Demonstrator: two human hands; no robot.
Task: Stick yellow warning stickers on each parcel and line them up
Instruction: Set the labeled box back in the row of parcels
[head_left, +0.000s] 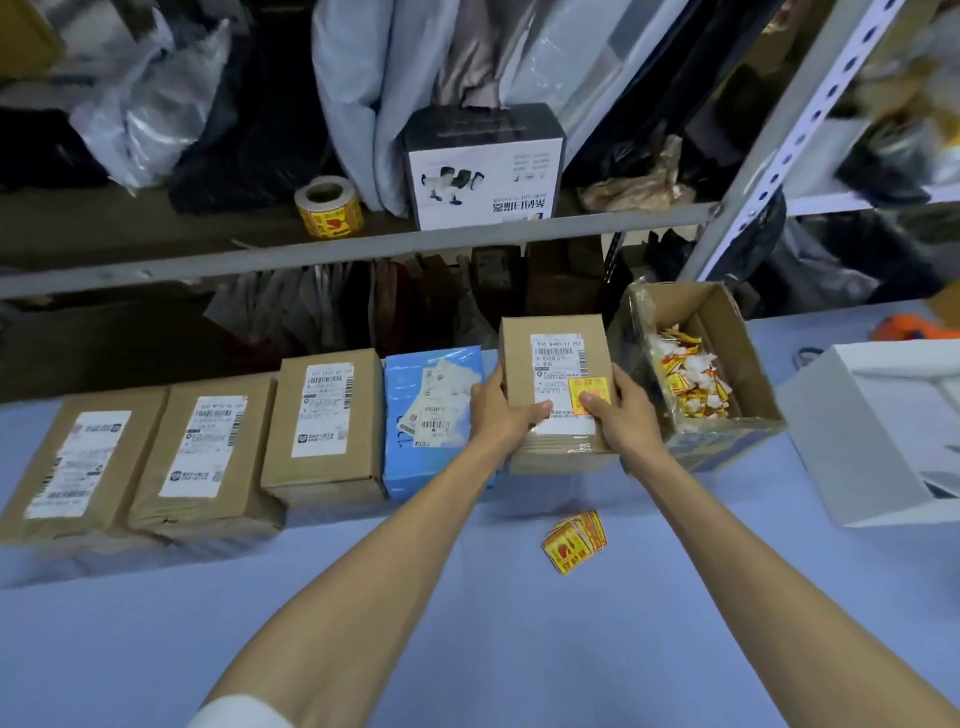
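A brown cardboard parcel with a white label and a yellow warning sticker is held at the right end of a row. My left hand grips its left side and my right hand grips its right side, thumb on the sticker. To its left lie a blue plastic parcel and three brown parcels, side by side. A small stack of yellow stickers lies on the blue table in front.
An open carton with several peeled sticker backings stands right of the held parcel. A white box sits far right. On the shelf behind are a roll of yellow stickers and a black-and-white box.
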